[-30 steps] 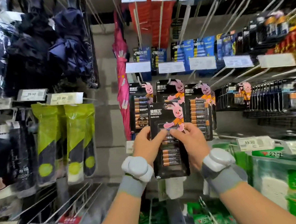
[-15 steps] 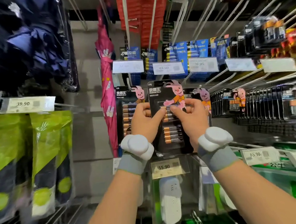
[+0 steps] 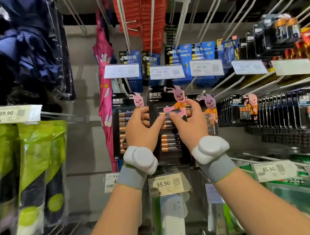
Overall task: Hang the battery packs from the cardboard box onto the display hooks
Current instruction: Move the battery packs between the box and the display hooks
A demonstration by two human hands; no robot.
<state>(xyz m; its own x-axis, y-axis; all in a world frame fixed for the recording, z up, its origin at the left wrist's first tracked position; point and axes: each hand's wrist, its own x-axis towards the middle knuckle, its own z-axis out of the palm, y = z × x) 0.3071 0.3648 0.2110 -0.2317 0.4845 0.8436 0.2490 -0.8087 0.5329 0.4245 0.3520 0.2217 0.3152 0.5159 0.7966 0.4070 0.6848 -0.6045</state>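
Observation:
A black battery pack [image 3: 170, 143] with a pink rabbit on its card is held up in front of the middle display hook. My left hand [image 3: 140, 129] grips its left edge and my right hand [image 3: 188, 122] grips its right edge, thumbs pressed on the front. Its top sits just under the price tags. Hanging packs of the same kind flank it: one on the left [image 3: 121, 115] and one on the right [image 3: 210, 110], partly hidden by my hands. The hook behind the held pack is hidden. The cardboard box is out of view.
Blue battery packs [image 3: 197, 54] hang on the row above, behind price tags [image 3: 167, 72]. Long bare hook rods [image 3: 242, 78] jut out at right above rows of black packs [image 3: 276, 109]. A pink umbrella [image 3: 104, 87] hangs at left; green pouches [image 3: 36, 168] at far left.
Both hands have raised the pack upward and toward the middle hook, so it now covers the pack hanging behind it. The view has shifted closer to the display.

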